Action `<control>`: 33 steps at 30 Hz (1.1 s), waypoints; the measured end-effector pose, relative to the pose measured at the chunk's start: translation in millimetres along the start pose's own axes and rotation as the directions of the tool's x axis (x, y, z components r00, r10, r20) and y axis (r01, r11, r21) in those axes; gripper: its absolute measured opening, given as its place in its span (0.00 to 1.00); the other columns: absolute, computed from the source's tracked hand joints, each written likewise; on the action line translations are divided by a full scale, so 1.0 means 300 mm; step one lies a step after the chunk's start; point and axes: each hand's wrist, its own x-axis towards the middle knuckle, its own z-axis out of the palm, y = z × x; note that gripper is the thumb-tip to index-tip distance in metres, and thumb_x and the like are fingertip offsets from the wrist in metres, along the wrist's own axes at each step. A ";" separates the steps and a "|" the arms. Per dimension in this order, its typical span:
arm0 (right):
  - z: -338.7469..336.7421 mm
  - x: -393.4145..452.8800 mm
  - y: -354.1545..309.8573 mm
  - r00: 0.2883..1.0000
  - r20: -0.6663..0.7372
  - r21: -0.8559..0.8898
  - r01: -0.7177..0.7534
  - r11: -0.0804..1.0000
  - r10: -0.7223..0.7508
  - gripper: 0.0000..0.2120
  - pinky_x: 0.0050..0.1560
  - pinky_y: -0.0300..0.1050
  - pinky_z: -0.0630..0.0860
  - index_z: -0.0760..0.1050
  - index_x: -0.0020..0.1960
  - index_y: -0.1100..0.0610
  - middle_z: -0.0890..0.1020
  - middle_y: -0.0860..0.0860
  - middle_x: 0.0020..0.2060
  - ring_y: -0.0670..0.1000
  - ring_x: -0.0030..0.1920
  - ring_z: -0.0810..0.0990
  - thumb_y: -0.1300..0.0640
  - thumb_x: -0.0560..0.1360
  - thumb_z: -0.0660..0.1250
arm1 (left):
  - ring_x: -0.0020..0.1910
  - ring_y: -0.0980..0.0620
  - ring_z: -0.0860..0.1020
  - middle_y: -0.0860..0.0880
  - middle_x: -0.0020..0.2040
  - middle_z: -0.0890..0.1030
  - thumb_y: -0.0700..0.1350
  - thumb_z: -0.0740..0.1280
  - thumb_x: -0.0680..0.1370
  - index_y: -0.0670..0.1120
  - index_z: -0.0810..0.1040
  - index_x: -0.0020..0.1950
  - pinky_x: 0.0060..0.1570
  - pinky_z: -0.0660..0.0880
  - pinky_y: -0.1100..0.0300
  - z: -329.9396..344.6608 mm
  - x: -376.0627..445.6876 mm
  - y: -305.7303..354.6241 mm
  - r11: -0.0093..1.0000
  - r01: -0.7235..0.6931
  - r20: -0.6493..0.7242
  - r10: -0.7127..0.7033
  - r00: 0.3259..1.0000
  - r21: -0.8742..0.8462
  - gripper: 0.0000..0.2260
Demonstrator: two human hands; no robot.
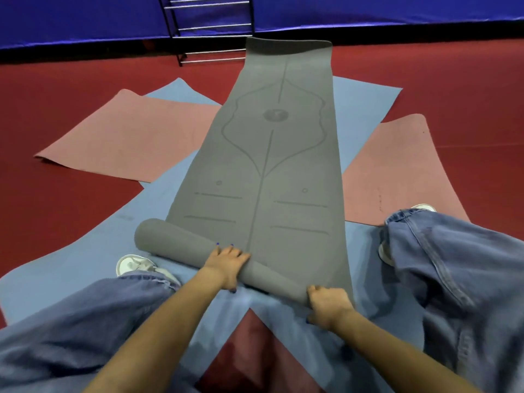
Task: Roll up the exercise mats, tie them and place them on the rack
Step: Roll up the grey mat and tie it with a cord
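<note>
1. Head view: A person crouches astride a grey exercise mat [269, 154], rolling its near end into a short, slanted roll [175, 245] that lies on a blue mat [85, 251] spread beneath it.
2. The left hand [226, 265] lies over the middle of the roll, fingers spread and curved across its top, thumb underneath at the near side; it holds the roll rather than pinching it.
3. The right hand [329, 304] curls round the roll's right end, fingers wrapped over the edge.
4. Most of the grey mat is flat, reaching away toward a metal rack [209, 29] that stands against a blue padded wall [397, 12]. Pink mats [127, 134] lie crosswise under the blue ones on the red floor [56, 89].
5. The step in hand, by the look of it, is the first mat's rolling, only just begun. The roll sits skewed, its left end further forward than its right.
6. The next move likely calls for squaring the roll to the mat's edges, then pushing it forward evenly with both hands to keep it tight. Tying and racking remain undone; no tie is visible.
</note>
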 end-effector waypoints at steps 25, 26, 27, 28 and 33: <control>-1.962 -0.188 0.300 -0.120 -0.872 0.332 0.568 0.753 0.475 0.11 0.50 0.36 0.69 0.73 0.50 0.52 0.72 0.47 0.44 0.46 0.47 0.70 0.55 0.74 0.53 | 0.50 0.37 0.78 0.37 0.50 0.81 0.56 0.60 0.77 0.43 0.80 0.56 0.42 0.71 0.50 -1.527 -0.328 -0.429 0.925 0.132 -0.932 -0.344 -0.116 -0.357 0.19; -1.995 -0.286 0.277 -0.253 -0.827 0.296 0.564 0.771 0.502 0.13 0.51 0.36 0.69 0.69 0.48 0.50 0.70 0.47 0.43 0.46 0.45 0.68 0.49 0.72 0.48 | 0.51 0.37 0.77 0.38 0.49 0.80 0.57 0.59 0.78 0.43 0.79 0.54 0.39 0.64 0.51 -1.553 -0.407 -0.418 0.917 0.153 -0.908 -0.322 -0.267 -0.370 0.19; -1.960 -0.360 0.249 -0.367 -0.789 0.254 0.536 0.805 0.493 0.15 0.49 0.38 0.68 0.66 0.45 0.50 0.68 0.45 0.40 0.46 0.43 0.66 0.45 0.68 0.45 | 0.48 0.37 0.76 0.39 0.47 0.80 0.57 0.59 0.78 0.43 0.79 0.50 0.38 0.59 0.51 -1.526 -0.461 -0.400 0.913 0.189 -0.872 -0.259 -0.415 -0.362 0.19; -1.870 -0.390 0.239 -0.490 -0.755 0.163 0.502 0.849 0.435 0.14 0.45 0.39 0.66 0.66 0.44 0.48 0.68 0.44 0.37 0.47 0.41 0.67 0.45 0.67 0.46 | 0.44 0.38 0.76 0.40 0.42 0.79 0.55 0.60 0.78 0.42 0.77 0.44 0.37 0.57 0.51 -1.460 -0.481 -0.386 0.923 0.220 -0.838 -0.162 -0.521 -0.315 0.17; -0.927 -0.065 0.296 -0.061 -0.997 0.050 0.091 0.995 0.055 0.37 0.23 0.48 0.74 0.73 0.67 0.50 0.81 0.55 0.34 0.59 0.29 0.78 0.64 0.57 0.61 | 0.28 0.42 0.72 0.45 0.29 0.74 0.41 0.59 0.67 0.44 0.72 0.31 0.24 0.67 0.55 -0.845 -0.185 -0.315 0.984 0.177 -0.996 0.013 -0.087 -0.002 0.06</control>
